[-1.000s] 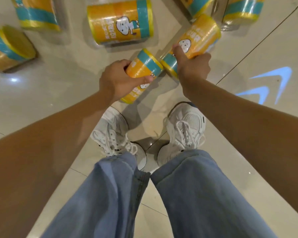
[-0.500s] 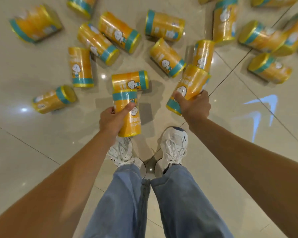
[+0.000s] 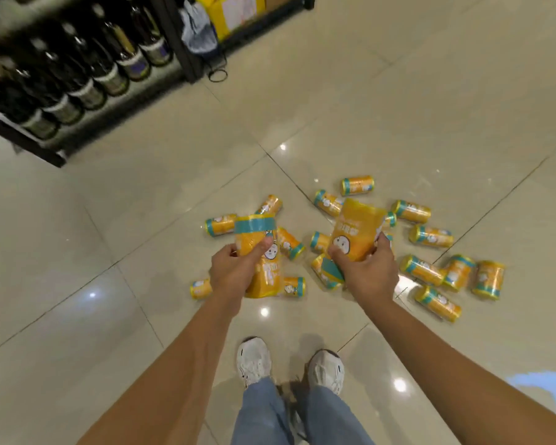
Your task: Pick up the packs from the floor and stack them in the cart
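Gripping one yellow cylindrical plastic-wrapped pack with a teal band, the left hand curls round it; the right hand clasps another such pack. More packs lie scattered on the glossy beige tiled floor.

Bright overhead glare dots the floor; shelf motion-blurred.

Head camera, seemingly standing height, facing floor.
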The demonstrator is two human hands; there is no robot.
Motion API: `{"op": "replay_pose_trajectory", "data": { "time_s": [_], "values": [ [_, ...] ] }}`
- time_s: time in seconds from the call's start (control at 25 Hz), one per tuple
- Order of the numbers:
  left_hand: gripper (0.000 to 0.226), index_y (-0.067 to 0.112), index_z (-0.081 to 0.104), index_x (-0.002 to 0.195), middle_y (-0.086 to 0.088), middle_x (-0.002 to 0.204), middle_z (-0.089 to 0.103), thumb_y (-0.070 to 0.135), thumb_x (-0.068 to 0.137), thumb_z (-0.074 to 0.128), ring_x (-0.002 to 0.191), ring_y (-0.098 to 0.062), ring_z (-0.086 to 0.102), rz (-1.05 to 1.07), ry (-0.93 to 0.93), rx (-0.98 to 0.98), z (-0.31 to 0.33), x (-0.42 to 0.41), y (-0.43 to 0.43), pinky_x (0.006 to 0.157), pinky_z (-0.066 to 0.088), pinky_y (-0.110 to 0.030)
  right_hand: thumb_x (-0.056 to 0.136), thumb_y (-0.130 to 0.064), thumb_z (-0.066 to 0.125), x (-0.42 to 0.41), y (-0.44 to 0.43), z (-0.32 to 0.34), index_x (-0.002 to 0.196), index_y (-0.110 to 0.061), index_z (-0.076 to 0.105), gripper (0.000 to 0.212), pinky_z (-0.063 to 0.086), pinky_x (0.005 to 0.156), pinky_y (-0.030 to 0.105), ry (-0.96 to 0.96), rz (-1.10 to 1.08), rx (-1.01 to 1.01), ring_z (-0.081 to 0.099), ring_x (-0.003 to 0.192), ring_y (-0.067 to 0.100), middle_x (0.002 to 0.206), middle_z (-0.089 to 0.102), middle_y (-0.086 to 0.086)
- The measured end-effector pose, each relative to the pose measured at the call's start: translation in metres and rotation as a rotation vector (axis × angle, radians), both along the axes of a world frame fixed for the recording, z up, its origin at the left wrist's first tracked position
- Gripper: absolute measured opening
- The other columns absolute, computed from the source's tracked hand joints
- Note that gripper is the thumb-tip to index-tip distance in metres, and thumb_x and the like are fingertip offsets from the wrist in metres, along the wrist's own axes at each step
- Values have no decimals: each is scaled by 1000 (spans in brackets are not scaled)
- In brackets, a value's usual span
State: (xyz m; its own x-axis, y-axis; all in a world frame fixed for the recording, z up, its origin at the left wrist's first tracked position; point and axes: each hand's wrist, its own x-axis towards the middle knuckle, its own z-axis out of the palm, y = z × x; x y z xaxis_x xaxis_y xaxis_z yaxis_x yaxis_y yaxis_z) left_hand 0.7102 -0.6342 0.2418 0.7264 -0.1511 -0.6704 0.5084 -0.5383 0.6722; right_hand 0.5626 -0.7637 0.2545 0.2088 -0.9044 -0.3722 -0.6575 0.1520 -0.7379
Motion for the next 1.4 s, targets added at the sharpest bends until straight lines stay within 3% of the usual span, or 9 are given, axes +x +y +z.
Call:
{"op": "replay_pose_trajectory", "data": {
  "time_s": [0.12,0.28,0.44,0.64,0.88,1.0,1.2,1.36,1.4],
  "values": [
    [40,20,66,79,0,84,71,50,60,84,82,-18,68,85,-130,-66,91,12,15,78,55,-35,69,-39,80,15,-6,83,112,-16,54,56,41,75,28,-68,100,-86,59,88,23,86,55,-5],
    [60,21,68,91,2,90,72,59,47,83,86,-18,68,189,-257,-152,198,38,50,85,55,-41,69,-42,79,37,1,186,109,-14,54,55,41,77,32,-144,201,-194,60,96,30,92,60,2],
    [47,21,65,94,-1,97,70,52,62,81,90,-20,68,250,-377,-270,289,53,91,87,55,-42,67,-47,79,69,28,271,121,-16,53,67,45,89,39,-251,315,-264,60,104,29,112,65,7],
    [49,19,58,105,-1,104,66,49,71,76,96,-23,65,343,-508,-330,370,52,184,89,54,-44,66,-47,80,107,111,346,129,-18,49,76,49,94,43,-414,509,-293,59,108,25,121,61,4],
    [56,15,61,108,-5,106,67,52,69,77,97,-26,65,606,-677,-256,429,26,354,89,54,-45,70,-45,78,148,261,398,128,-18,50,71,53,89,42,-619,809,-211,59,102,20,111,60,-2],
    [61,18,64,103,-4,104,68,56,59,81,96,-25,65,795,-747,-233,449,-6,449,89,54,-44,63,-52,78,161,350,412,123,-21,52,72,53,87,48,-686,999,-128,59,106,25,113,61,1],
    [40,19,65,82,-5,92,70,50,63,82,88,-25,67,1087,-814,-123,456,-78,568,85,56,-42,73,-42,77,163,488,419,130,-14,50,69,54,87,40,-769,1322,26,60,100,23,115,61,5],
    [64,18,65,70,-6,83,72,69,32,74,84,-27,69,1369,-835,-14,463,-149,637,82,57,-45,70,-43,79,146,594,425,126,-16,53,67,54,89,48,-755,1650,152,63,98,24,113,64,5],
    [66,16,65,71,-7,83,71,70,33,74,83,-26,69,1444,-845,-1,464,-165,652,79,57,-42,69,-40,81,141,619,427,123,-16,55,64,54,87,48,-751,1719,177,64,96,23,110,65,5]
  ]
}}
